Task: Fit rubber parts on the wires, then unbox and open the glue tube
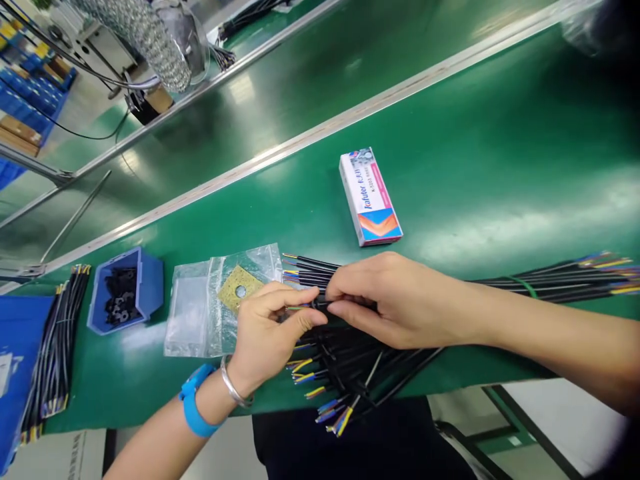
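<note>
My left hand [267, 337] pinches a small black cable fitting [315, 305] between thumb and forefinger, around the end of a black cable. Thin coloured wires stick out of that end on the left side. Close beside it, my right hand [395, 300] grips the same cable with thumb and fingers; its fingers hide most of the cable. Under and behind my hands lies a bundle of black cables [500, 288], bound with a green tie. Nearer to me, several cables [350, 360] with black fittings show stripped blue, brown and yellow wire ends.
A blue bin [153, 280] holds loose black fittings [120, 293]. Beside it are a clear plastic bag [187, 320] and a yellow sponge [239, 288]. A white carton [370, 197] lies beyond my hands. More cables [60, 340] lie at far left, next to a blue container [23, 360].
</note>
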Demonstrator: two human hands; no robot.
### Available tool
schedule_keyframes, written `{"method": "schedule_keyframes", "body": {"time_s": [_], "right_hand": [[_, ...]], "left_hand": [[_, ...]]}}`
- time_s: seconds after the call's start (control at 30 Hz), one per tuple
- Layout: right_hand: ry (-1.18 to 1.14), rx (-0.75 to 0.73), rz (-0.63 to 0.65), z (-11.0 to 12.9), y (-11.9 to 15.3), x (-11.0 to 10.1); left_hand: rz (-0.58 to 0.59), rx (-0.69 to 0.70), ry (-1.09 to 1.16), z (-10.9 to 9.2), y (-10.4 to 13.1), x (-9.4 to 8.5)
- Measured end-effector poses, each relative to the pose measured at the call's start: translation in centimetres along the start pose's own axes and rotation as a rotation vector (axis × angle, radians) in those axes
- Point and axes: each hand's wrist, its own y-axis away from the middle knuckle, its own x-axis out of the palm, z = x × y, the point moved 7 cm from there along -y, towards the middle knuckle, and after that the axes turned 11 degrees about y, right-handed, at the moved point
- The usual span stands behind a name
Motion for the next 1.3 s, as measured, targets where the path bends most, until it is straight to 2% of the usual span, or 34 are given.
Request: {"method": "schedule_keyframes", "body": {"time_s": [0.17, 0.33, 0.43, 0.53, 0.6, 0.9, 0.97, 1.13, 1.2, 1.3], "right_hand": [[-0.07, -0.022, 0.087, 0.2, -0.1, 0.4], [-0.148, 0.023, 0.092, -0.1, -0.3, 0.5], [-0.108, 0.043, 0.109, -0.3, -0.4, 0.3], [-0.023, 0.053, 0.143, -0.3, -0.2, 0.1], [0.025, 0.033, 0.148, 0.0, -0.1, -0.1], [-0.031, -0.009, 0.206, 0.3, -0.2, 0.4], [-0.018, -0.009, 0.211, 0.2, -0.2, 0.4], [0.017, -0.022, 0.163, 0.2, -0.4, 0.1], [0.029, -0.032, 0.166, 0.2, -0.4, 0.2], [0.035, -0.032, 0.173, 0.1, -0.4, 0.4]], "left_hand": [[0.046, 0.104, -0.045, -0.5, -0.3, 0.8], [0.038, 0.129, -0.089, -0.5, -0.2, 1.3], [0.042, 0.082, -0.115, -0.2, 0.0, 1.2], [0.023, -0.012, -0.065, 0.5, 0.2, 0.8], [0.018, -0.027, -0.021, 0.7, 0.3, 0.8], [0.073, 0.141, -0.136, -0.4, 0.5, 1.8], [0.087, 0.105, -0.118, -0.2, 0.3, 1.5], [0.144, -0.106, 0.019, 0.5, 0.2, 0.4], [0.128, -0.104, 0.011, 0.3, 0.2, 0.0], [0.136, -0.032, -0.051, -0.1, 0.4, 0.4]]}}
